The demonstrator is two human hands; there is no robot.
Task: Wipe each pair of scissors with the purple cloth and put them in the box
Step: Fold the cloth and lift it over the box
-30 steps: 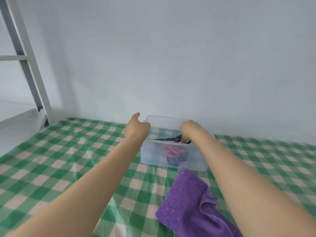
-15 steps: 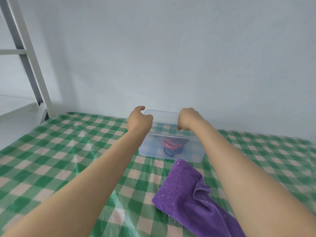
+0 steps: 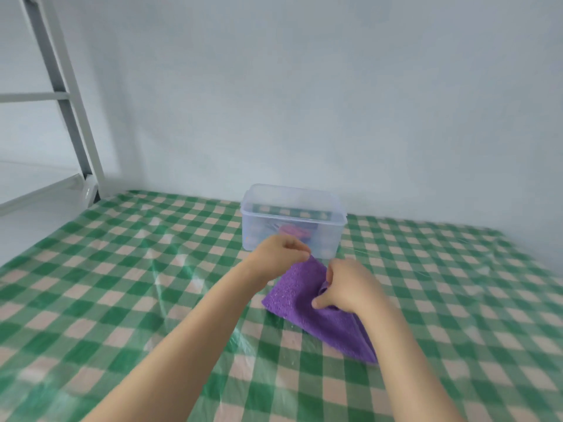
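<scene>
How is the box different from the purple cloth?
The box is see-through and stiff; the purple cloth is solid purple and floppy. No hand touches the box; the left hand and right hand both pinch the cloth. The box sits farther back, the cloth nearer. Both rest on the checked cover.

Box [image 3: 253, 239] sits on the surface [image 3: 122, 269], far centre, close to the wall [image 3: 304, 86] behind. Scissors [image 3: 294, 231] lie in the box, blurred. Cloth [image 3: 298, 293] lies on the surface just before the box. Left hand [image 3: 277, 257] pinches the cloth's far corner; right hand [image 3: 347, 287] grips its right side. Metal frame [image 3: 70, 111] stands far left.
</scene>
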